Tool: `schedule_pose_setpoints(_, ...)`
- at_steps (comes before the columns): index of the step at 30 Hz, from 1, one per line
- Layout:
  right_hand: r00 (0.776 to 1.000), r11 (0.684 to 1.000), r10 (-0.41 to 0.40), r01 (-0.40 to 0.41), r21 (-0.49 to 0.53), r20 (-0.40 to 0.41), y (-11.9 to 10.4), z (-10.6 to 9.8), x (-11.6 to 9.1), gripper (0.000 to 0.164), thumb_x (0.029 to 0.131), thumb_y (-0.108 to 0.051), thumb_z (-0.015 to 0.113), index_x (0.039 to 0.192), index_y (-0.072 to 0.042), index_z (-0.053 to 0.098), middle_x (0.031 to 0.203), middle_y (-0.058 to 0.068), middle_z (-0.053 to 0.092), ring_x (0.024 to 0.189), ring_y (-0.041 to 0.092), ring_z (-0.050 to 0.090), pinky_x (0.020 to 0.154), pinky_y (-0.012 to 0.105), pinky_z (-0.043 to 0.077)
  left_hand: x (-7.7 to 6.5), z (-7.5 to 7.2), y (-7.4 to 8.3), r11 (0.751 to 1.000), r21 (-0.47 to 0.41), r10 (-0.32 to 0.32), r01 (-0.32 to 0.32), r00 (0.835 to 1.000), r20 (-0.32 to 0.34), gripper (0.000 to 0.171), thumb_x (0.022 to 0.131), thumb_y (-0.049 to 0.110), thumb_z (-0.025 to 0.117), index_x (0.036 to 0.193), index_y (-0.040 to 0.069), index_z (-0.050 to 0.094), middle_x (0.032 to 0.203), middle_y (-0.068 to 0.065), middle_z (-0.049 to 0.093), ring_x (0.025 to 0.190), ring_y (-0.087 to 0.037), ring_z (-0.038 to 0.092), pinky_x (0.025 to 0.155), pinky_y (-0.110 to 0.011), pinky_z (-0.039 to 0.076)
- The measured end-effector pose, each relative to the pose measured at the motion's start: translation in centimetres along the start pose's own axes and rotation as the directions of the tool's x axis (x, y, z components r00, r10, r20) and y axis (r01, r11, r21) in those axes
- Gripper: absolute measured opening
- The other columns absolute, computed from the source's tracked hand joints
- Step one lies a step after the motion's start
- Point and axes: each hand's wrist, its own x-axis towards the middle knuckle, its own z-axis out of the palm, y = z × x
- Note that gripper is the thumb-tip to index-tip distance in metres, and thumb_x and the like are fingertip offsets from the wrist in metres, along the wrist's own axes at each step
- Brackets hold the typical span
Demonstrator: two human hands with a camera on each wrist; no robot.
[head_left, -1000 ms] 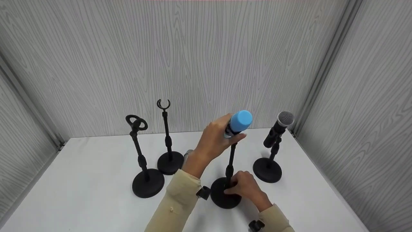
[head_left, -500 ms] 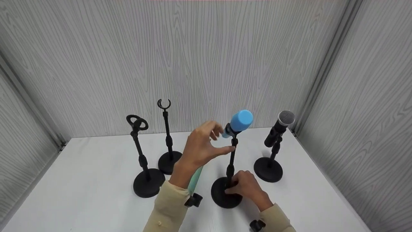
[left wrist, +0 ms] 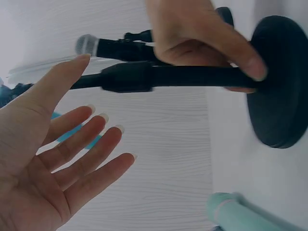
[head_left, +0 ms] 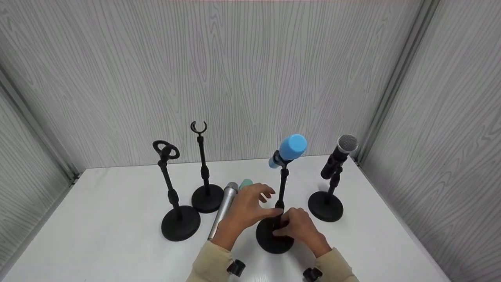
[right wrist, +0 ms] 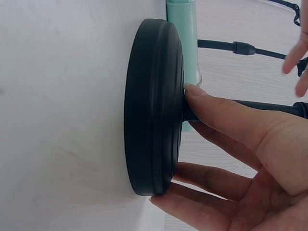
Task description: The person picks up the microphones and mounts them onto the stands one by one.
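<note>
A blue-headed microphone point(head_left: 292, 147) sits tilted in the clip of a black microphone stand point(head_left: 282, 188). Low on that stand, my right hand point(head_left: 299, 225) pinches the pole just above the round base point(right wrist: 153, 108), some fingertips at the base's edge. My left hand point(head_left: 248, 207) is beside the pole with fingers spread and nothing in its grasp; in the left wrist view the thumb point(left wrist: 67, 72) lies near the pole, contact unclear. Behind the left hand lie a silver microphone point(head_left: 224, 209) and a mint-green microphone point(right wrist: 190, 53), partly hidden in the head view.
Two black stands with bare holders, one with a double ring point(head_left: 166, 149) and one with a C-shaped clip point(head_left: 199, 127), stand at the left. A black microphone with a grey mesh head point(head_left: 347, 143) rests in a stand at the right. Grey wood-grain panels point(head_left: 250, 78) enclose the white table point(head_left: 117, 219).
My left hand has let go of the blue-headed microphone, drawn back left, then dropped down beside the pole. The microphone stays in the clip. My right hand has kept its place.
</note>
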Motion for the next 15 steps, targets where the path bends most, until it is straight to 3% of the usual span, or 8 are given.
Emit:
schedule_pose_setpoints(7,1.0,1.0,0.02,-0.02,0.002,-0.007,-0.1,-0.1,-0.1,0.022,0.065,-0.025,0.086,0.072,-0.008,0.073,0.059,-0.002,0.066,0.055,0.006,0.05,0.049,0.022,0.04,-0.3,1.9,-0.3,0.998,-0.059,-0.033,0.033,0.999,0.008,0.037,0.075,0.035,0.079,0.102,0.012,0.069,0.098,-0.002,0.071,0.086,-0.019,0.069,0.07,-0.019,0.054)
schedule_pose_setpoints(15,1.0,0.999,0.024,-0.025,-0.024,-0.013,0.0,-0.1,0.0,0.027,0.064,-0.029,0.087,0.076,-0.009,0.072,0.06,-0.001,0.066,0.054,0.007,0.046,0.049,0.022,0.037,-0.1,3.3,0.0,0.997,-0.08,0.005,-0.007,1.0,-0.027,0.024,0.078,0.025,0.078,0.097,0.012,0.071,0.091,0.001,0.073,0.083,-0.016,0.07,0.073,-0.03,0.058)
